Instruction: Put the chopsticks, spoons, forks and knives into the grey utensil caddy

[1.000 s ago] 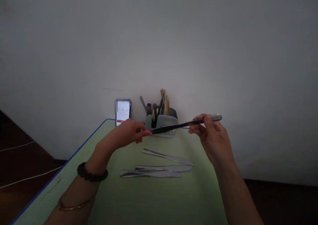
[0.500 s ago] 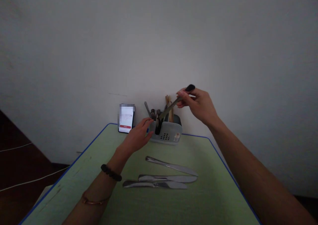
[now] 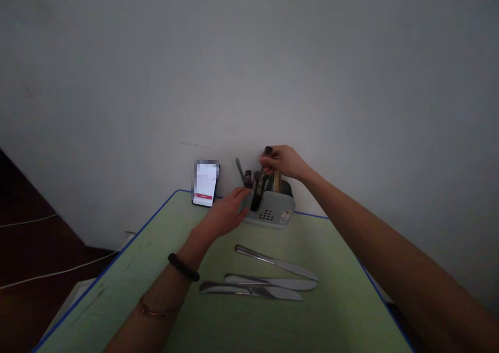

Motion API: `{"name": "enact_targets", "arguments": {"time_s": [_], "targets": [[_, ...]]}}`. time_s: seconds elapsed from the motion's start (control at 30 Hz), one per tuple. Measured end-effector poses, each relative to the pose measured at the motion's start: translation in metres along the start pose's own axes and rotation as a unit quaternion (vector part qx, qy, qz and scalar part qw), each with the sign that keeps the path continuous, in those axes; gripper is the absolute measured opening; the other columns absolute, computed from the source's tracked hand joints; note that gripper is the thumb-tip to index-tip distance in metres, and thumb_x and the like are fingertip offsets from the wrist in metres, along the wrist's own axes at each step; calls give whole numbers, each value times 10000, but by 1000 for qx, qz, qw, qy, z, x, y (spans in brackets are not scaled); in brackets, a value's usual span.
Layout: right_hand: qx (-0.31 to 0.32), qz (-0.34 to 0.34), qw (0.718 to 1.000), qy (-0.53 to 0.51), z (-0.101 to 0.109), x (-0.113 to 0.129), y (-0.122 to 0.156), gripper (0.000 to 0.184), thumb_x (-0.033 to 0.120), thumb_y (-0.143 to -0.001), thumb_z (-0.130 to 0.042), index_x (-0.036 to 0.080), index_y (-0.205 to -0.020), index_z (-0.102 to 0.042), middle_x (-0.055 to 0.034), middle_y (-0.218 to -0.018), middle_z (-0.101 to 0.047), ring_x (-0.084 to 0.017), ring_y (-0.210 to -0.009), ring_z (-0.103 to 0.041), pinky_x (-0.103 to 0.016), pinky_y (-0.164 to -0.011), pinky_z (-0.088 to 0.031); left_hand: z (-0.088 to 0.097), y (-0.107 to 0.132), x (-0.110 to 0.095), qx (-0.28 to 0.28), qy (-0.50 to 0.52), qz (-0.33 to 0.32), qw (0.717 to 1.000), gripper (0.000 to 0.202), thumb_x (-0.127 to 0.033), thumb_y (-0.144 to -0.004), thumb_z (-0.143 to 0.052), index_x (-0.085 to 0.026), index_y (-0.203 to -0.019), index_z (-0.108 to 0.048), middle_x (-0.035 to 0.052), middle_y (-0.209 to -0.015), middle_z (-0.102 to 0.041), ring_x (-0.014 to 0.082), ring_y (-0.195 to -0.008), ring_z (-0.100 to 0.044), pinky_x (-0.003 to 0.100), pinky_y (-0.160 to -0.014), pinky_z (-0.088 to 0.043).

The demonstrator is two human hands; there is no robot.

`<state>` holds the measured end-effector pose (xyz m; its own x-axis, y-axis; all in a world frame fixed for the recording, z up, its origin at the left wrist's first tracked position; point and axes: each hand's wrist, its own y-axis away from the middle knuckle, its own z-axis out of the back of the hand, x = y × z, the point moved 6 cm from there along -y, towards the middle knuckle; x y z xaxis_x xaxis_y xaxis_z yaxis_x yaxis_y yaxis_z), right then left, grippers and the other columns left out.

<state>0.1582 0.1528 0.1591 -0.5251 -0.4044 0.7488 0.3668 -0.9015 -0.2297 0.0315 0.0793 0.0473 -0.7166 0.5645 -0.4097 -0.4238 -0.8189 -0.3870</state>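
A grey cutlery holder (image 3: 273, 211) stands at the far edge of the green table (image 3: 249, 322), against the wall, with several utensils upright in it. My right hand (image 3: 284, 161) is above it, fingers pinched on the dark handle of a knife (image 3: 262, 179) that stands nearly upright with its blade down in the holder. My left hand (image 3: 228, 212) rests against the holder's left side, fingers loosely curled and empty. A dark bead bracelet sits on my left wrist.
Three table knives (image 3: 268, 279) lie side by side on the table in front of the holder. A phone (image 3: 206, 182) with a lit screen leans on the wall left of the holder. White cables (image 3: 47, 272) run over the dark floor at left.
My right hand has swung the knife from level between both hands to upright and lowered it into the holder. My left hand let go of the blade tip and moved to the holder's side.
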Motion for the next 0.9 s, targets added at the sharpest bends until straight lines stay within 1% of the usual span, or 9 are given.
{"name": "enact_targets", "arguments": {"time_s": [0.1, 0.27, 0.5, 0.73, 0.9], "targets": [[3, -5, 1000, 11, -2, -2, -3, 119, 110, -787, -629, 154, -686, -584, 9, -535, -623, -130, -488, -622, -271, -525, -553, 0, 0, 0, 8, -4, 8, 1000, 459, -243, -878, -453, -182, -1328, -385, 103, -1379, -436, 225, -1082, -575, 378, -954, -464], [-7, -7, 999, 43, -1, -9, -5, 139, 86, -784, -622, 168, -702, -547, 7, -523, -618, -144, -474, -623, -276, -495, -537, 1, 1, -1, 10, 3, 8, 1000, 466, -231, -876, -453, -166, -1333, -384, 116, -1383, -432, 209, -1009, -603, 378, -938, -469], [-9, -15, 999, 49, -3, -20, -5, 168, 104, -790, -626, 179, -694, -510, 15, -523, -607, -139, -472, -621, -276, -482, -541, -1, 0, 1, 7, 1, 1, 1000, 476, -235, -872, -460, -166, -1337, -383, 116, -1380, -433, 213, -1013, -605, 379, -937, -470], [-16, -25, 997, 71, -3, -17, -2, 194, 73, -809, -584, 184, -684, -485, 3, -546, -606, -145, -478, -621, -297, -496, -542, 0, 0, -1, 4, 9, 0, 1000, 472, -226, -872, -456, -166, -1336, -388, 121, -1375, -438, 201, -981, -612, 376, -928, -475], [-15, -25, 995, 94, -3, -14, -1, 172, 97, -823, -574, 178, -693, -496, -14, -572, -621, -154, -504, -628, -316, -539, -544, 0, 0, -1, 5, 18, -2, 1000, 481, -226, -869, -459, -172, -1342, -385, 120, -1382, -429, 195, -985, -612, 363, -921, -481]]}}
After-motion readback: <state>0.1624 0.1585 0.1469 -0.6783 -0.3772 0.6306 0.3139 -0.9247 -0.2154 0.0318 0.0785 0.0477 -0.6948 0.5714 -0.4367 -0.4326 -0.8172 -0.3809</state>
